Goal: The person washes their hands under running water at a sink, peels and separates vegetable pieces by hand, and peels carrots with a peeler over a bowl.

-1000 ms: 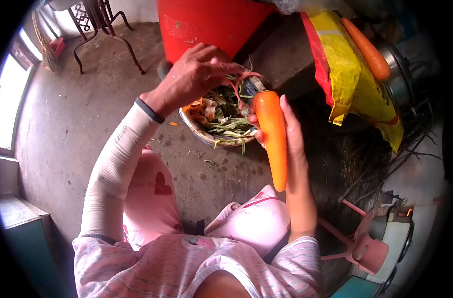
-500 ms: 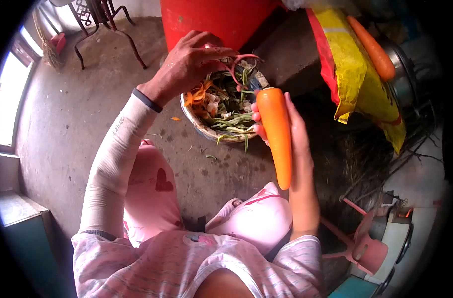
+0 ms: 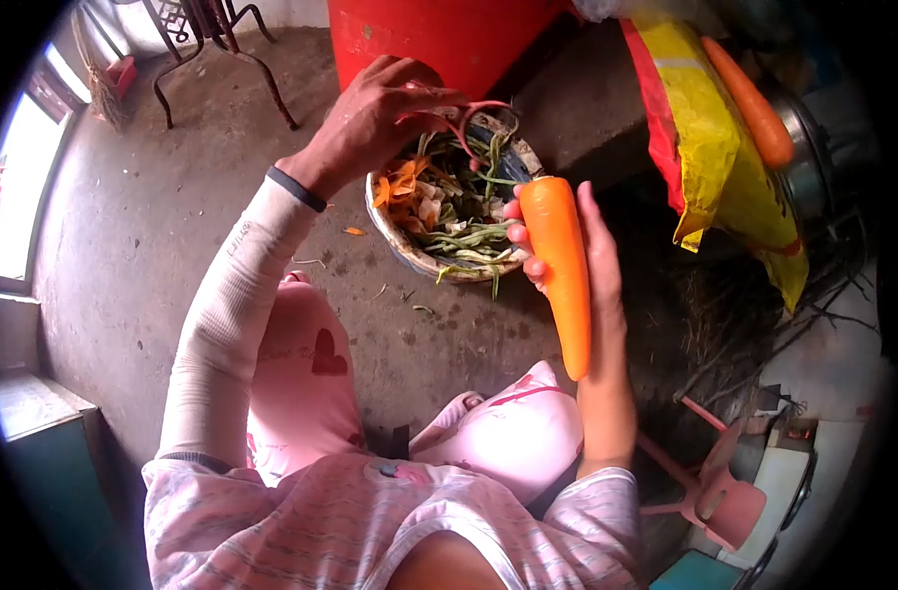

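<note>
- Since a second ago: pink tool (image 3: 463, 136) drawn up from the thick end of the carrot (image 3: 560, 267).
- Carrot in right hand (image 3: 605, 264), thumb and fingers gripping opposite sides.
- Left hand (image 3: 385, 113) grips tool; hands apart.
- Scrap bowl (image 3: 410, 258) near; advisable: steady carrot, fingertips clear of tool.

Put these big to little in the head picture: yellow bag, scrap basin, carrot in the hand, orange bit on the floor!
1. Yellow bag and scrap basin: too alike to rank.
2. Carrot in the right hand.
3. Orange bit on the floor.
</note>
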`<state>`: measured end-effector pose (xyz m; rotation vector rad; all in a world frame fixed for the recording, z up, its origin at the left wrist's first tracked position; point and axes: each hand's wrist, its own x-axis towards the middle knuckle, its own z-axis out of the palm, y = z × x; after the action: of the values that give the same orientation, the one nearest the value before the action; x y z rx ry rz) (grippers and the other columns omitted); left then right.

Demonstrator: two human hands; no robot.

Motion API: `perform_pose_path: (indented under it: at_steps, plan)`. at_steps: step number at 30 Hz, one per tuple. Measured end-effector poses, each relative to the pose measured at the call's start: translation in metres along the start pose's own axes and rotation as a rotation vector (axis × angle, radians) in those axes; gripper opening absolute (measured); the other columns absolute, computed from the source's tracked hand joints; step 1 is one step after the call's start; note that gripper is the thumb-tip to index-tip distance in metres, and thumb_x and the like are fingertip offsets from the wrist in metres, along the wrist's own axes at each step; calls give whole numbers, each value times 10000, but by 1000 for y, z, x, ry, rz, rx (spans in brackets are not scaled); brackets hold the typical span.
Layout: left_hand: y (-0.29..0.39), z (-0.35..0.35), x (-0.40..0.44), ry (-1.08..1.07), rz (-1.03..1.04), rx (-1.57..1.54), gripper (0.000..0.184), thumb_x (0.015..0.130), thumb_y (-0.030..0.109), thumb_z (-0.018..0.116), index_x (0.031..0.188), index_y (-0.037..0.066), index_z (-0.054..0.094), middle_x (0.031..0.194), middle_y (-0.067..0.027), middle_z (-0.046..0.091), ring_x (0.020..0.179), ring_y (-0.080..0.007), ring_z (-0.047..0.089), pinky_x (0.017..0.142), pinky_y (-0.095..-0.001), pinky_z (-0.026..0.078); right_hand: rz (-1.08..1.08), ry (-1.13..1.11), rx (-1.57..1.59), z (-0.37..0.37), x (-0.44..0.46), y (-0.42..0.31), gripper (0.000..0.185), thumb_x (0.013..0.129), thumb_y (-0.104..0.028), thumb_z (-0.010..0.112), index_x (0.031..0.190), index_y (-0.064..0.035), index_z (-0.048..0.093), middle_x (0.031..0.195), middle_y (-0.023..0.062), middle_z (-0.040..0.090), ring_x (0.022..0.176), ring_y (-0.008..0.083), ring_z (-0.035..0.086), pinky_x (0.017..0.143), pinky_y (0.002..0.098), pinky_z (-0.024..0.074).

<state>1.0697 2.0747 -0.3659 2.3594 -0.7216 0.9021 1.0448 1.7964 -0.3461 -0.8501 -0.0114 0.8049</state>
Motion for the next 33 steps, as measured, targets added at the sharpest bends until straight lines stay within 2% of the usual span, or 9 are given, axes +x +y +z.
perform_pose_path:
  at_steps: [6,9,12,14,16,20,24,26,33]
  plan:
    - [45,2,14,9,219,-95,351,747,183,704,1096,211,689,969,-26,609,916,-228,553,818,-377,464,-137,192,-145,14,0,8,573,949,-488,445,1228,12,466,1033,145,589,827,201,598,575,259,558]
    - [37,1,14,-17,296,-31,381,743,199,693,1122,174,673,999,-19,604,938,-226,549,814,-366,472,-53,103,-165,-6,1,5,565,949,-487,446,1215,9,499,1028,137,601,805,161,610,600,254,573]
    - [-2,-3,5,-17,171,204,354,761,187,687,1116,180,674,1041,-48,583,990,-237,533,859,-380,463,-60,75,-194,4,-1,3,590,951,-490,441,1232,27,486,1012,137,598,816,157,606,611,246,570]
    - [-12,1,-2,-13,36,66,357,776,187,683,1133,179,669,1046,-64,576,1009,-255,526,883,-395,453,-28,-29,-94,5,-1,-1,594,954,-486,437,1237,35,479,1003,139,596,833,168,603,630,257,567]
    - [0,-3,-3,7,-25,-11,363,779,187,682,1142,175,666,1039,-65,576,1003,-262,528,877,-398,453,-30,83,-28,4,1,0,587,958,-469,437,1250,40,464,1024,146,591,857,189,601,685,296,569]
    - [32,-4,9,15,127,-57,334,763,209,688,1097,210,686,987,-37,594,937,-237,546,832,-381,456,24,-6,116,-25,15,6,573,960,-449,443,1271,32,448,1072,169,587,889,233,603,747,356,558]
    - [50,3,12,-35,310,-75,322,746,200,681,1068,203,691,997,-1,585,920,-211,535,817,-357,447,-12,142,0,2,10,9,552,962,-463,431,1271,-7,462,1038,156,584,831,219,588,656,293,521]
    - [33,0,15,-45,330,1,395,733,165,697,1127,168,671,989,-30,605,938,-238,556,824,-368,480,32,31,-88,-12,5,5,566,964,-467,422,1276,6,453,1023,145,577,817,201,576,644,277,517]
    - [-6,-7,-2,37,26,23,321,782,182,681,1103,190,686,967,-70,598,933,-256,569,814,-380,487,7,-12,-30,6,-1,0,573,977,-463,394,1247,34,488,1006,142,611,817,166,591,624,266,518]
